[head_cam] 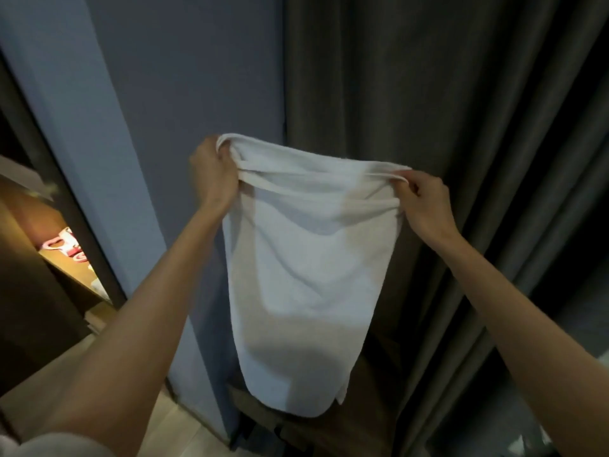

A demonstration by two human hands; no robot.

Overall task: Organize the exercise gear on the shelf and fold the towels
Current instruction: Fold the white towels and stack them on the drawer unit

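A white towel (296,275) hangs in the air in front of me, doubled over so that its lower end is a rounded fold. My left hand (212,174) grips its top left corner, with the fingers curled round the bunched edges. The top right corner is pinched by my right hand (423,201) between thumb and fingers. Both arms are stretched forward and the top edge is pulled nearly taut between the hands. At the far left is a lit wooden shelf (67,272) with red and white gear (64,245) on it.
A blue-grey wall (184,77) stands straight ahead. Dark grey curtains (428,77) hang to the right. Below the towel is a low dark wooden piece of furniture (372,410). Pale wooden floor (174,420) shows at the bottom left.
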